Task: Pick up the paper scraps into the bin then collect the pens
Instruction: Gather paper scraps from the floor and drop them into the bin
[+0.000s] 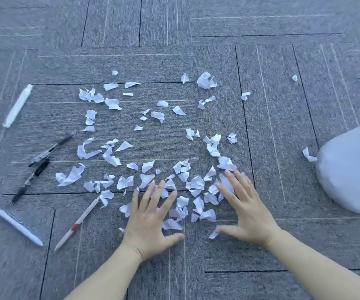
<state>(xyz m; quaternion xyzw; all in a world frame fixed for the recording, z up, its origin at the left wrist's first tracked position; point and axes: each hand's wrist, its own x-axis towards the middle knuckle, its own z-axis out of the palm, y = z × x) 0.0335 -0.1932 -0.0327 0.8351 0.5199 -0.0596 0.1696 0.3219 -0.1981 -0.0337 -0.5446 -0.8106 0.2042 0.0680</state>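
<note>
Several torn white paper scraps point(153, 135) lie scattered over the grey carpet. My left hand point(151, 217) and my right hand point(246, 208) rest flat, fingers spread, on either side of the nearest cluster of scraps point(194, 204), holding nothing. Pens lie at the left: a white marker point(17, 106), two black pens point(51, 149) point(30, 180), a white pen point(20, 227) and a beige pen with a red band point(77, 223). The bin's pale plastic bag point(352, 169) bulges in at the right edge.
Grey carpet tiles point(196, 29) with dark seams cover the whole floor. A few stray scraps point(294, 77) lie off to the upper right, and one scrap point(308, 154) sits against the bag.
</note>
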